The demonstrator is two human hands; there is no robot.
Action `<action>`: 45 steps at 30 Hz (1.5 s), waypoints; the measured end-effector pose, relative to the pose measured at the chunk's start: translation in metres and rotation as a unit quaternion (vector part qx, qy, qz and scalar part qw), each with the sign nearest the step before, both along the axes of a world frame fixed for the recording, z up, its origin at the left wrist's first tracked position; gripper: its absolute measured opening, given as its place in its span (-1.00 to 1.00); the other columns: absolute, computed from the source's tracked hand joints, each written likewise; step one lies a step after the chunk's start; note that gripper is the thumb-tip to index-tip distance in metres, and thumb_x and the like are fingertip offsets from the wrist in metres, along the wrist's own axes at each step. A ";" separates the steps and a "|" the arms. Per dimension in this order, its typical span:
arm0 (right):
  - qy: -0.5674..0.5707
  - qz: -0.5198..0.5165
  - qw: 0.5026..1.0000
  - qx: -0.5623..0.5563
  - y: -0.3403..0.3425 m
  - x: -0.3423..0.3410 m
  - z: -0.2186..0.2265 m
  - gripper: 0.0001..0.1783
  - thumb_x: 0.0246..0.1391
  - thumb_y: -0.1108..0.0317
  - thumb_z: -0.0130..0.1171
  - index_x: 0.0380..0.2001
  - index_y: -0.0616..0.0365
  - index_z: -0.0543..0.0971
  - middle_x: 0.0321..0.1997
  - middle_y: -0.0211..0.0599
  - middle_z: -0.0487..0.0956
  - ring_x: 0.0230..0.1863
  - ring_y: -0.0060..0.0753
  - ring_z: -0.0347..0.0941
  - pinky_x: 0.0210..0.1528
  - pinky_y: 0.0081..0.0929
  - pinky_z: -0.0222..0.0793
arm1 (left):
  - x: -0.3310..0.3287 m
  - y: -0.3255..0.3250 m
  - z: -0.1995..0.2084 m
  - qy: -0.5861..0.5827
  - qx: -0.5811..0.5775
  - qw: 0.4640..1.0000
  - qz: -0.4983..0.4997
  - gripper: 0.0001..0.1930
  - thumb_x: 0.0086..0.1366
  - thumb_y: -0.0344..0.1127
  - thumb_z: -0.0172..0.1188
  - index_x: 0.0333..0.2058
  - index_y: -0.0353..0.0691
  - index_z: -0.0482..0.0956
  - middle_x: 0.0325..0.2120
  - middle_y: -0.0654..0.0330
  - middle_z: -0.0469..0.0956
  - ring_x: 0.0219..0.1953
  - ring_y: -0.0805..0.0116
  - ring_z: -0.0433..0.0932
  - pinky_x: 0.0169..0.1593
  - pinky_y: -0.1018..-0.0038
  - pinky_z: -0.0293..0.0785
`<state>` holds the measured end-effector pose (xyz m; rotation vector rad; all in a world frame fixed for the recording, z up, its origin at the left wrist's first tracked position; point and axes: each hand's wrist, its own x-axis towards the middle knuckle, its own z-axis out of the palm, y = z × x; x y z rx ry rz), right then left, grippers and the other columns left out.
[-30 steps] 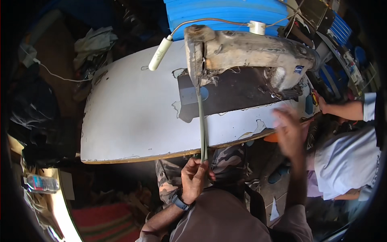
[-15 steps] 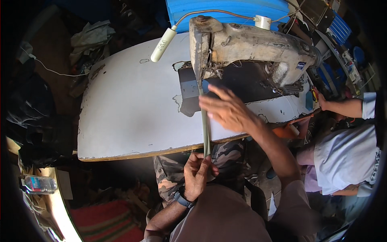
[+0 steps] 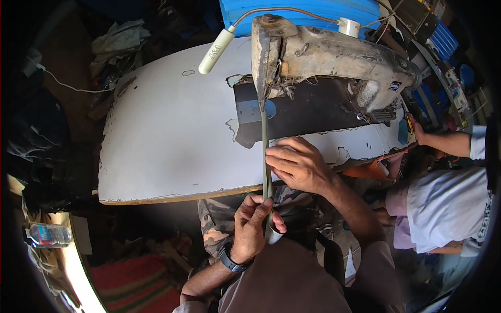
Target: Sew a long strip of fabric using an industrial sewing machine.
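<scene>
A green strip [image 3: 264, 130] is stretched from the sewing machine [image 3: 323, 55] across the tabletop [image 3: 172, 135], pinched by the left hand [image 3: 251, 227]; the right hand [image 3: 300, 164] is held half-curled alongside, its grip unclear.

The place is a cluttered sewing workshop: a grimy sewing machine [image 3: 334, 56] stands on a chipped white bench [image 3: 172, 141], a greenish strip [image 3: 264, 128] runs from it, and crumpled pale material [image 3: 120, 44] lies beyond.
</scene>
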<state>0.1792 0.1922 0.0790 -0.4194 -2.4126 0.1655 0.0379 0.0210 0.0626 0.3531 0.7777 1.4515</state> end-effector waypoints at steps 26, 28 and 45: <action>-0.375 0.113 0.913 0.117 0.074 -0.040 0.054 -0.95 0.09 0.44 0.31 -0.35 0.04 0.68 -0.23 -0.57 0.57 0.00 -0.43 0.46 0.23 -0.36 0.50 | -0.006 -0.004 -0.009 0.155 0.006 0.988 0.020 -0.73 0.59 -0.36 0.14 0.11 -0.34 0.34 -0.51 0.14 0.66 -0.50 0.45 0.65 -0.36 0.52 0.62; -0.334 0.107 0.916 0.193 0.073 -0.037 0.037 -0.97 0.11 0.43 0.32 -0.37 0.05 0.64 -0.24 -0.52 0.55 0.00 -0.45 0.46 0.18 -0.42 0.51 | -0.002 -0.006 -0.012 0.163 0.010 0.986 0.037 -0.74 0.59 -0.37 0.15 0.11 -0.33 0.35 -0.51 0.15 0.65 -0.51 0.45 0.64 -0.36 0.52 0.63; -0.198 0.116 0.917 0.328 0.053 -0.014 0.006 -0.91 0.17 0.38 0.36 -0.29 0.12 0.67 -0.16 -0.33 0.66 -0.07 -0.39 0.59 -0.02 -0.37 0.65 | -0.001 -0.007 -0.029 0.195 0.040 0.979 0.041 -0.90 0.59 -0.41 0.13 -0.04 -0.29 0.48 -0.45 0.26 0.59 -0.51 0.55 0.60 -0.41 0.55 0.61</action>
